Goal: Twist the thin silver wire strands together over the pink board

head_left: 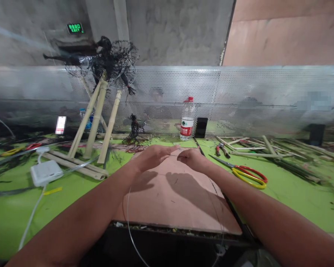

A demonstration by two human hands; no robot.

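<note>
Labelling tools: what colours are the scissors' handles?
One red, one yellow scissors handle; head view shows both best.

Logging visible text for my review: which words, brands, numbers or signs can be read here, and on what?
"EXIT": on the green sign; the characters above it are too blurred to quote surely.
Bottle label: characters on its red band, too small to read surely.
Lit screen at left: blurred out, unreadable.
</note>
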